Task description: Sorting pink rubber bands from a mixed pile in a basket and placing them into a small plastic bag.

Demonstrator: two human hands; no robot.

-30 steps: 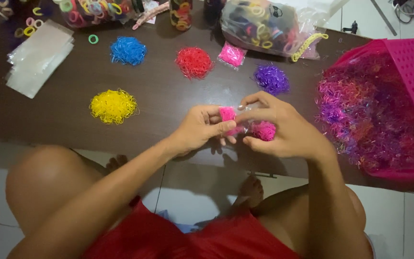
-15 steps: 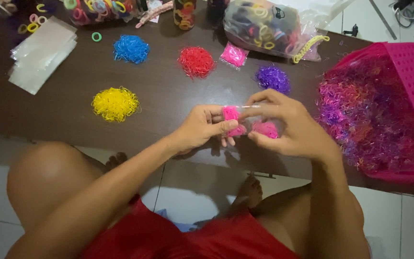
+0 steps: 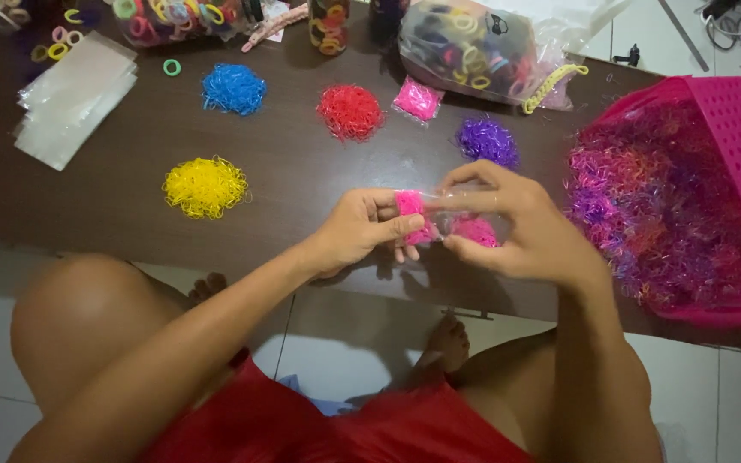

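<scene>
Both forearms reach forward and the hands meet at the middle. The left hand [image 3: 362, 231] curls, thumb pressed against its fingers in a pinch. The right hand [image 3: 521, 227] arches, fingertips pinching toward the left.

The left hand [image 3: 369, 230] covers most of a small clear packet of pink bands [image 3: 411, 208], so its lower edge is hidden; the right hand [image 3: 521, 227] hides part of a second pink clump [image 3: 476, 230] at three o'clock from it. The pink basket [image 3: 735, 129] runs off the frame at three o'clock. At twelve o'clock, the jars [image 3: 329, 19] and the clear bag of hair ties [image 3: 465, 47] are cut by the top edge. The counter [image 3: 113, 206] is cut at nine o'clock.
</scene>
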